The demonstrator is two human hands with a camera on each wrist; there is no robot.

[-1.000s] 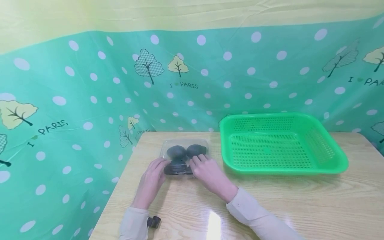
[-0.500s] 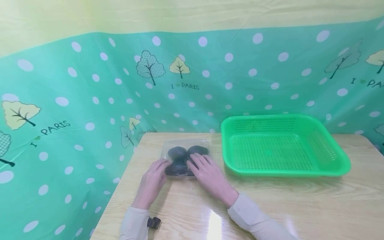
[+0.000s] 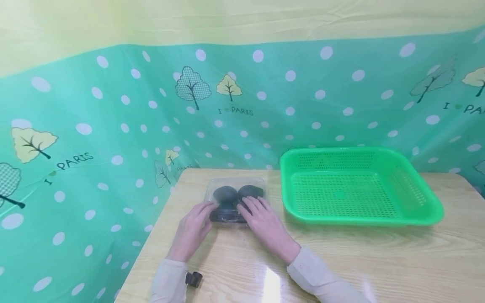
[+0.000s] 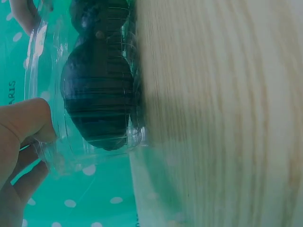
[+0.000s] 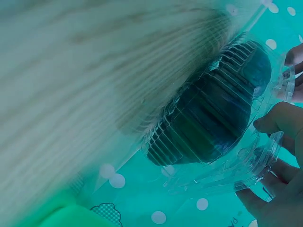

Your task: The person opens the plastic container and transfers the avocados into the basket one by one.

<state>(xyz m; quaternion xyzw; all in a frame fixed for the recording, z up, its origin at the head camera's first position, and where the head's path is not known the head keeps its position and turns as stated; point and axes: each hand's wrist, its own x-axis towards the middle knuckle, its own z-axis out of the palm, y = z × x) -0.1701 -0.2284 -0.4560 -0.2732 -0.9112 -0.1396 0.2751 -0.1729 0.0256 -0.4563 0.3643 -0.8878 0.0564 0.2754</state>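
Note:
A clear plastic clamshell box [image 3: 235, 182] stands at the table's left back. Several dark egg-shaped fruits, apparently avocados [image 3: 225, 194], lie inside it. My left hand [image 3: 191, 231] is at the box's near left corner; in the left wrist view, its thumb [image 4: 35, 116] and fingers pinch the rim from opposite sides. Over the near right part of the lid lies my right hand [image 3: 267, 229]. The right wrist view has its thumb [image 5: 279, 118] against the near rim and its fingers on the lid side. Whether the lid is latched cannot be made out.
To the right of the box stands a green plastic basket [image 3: 341, 221] with a perforated base. A small black object [image 3: 195, 279] is beside the left sleeve. The wooden table [image 3: 379, 261] meets a green dotted curtain [image 3: 265, 139] at its back and left.
My right hand's fingers have reached a little farther forward over the lid, spreading slightly. The left hand has stayed at the corner, and the box has hardly moved.

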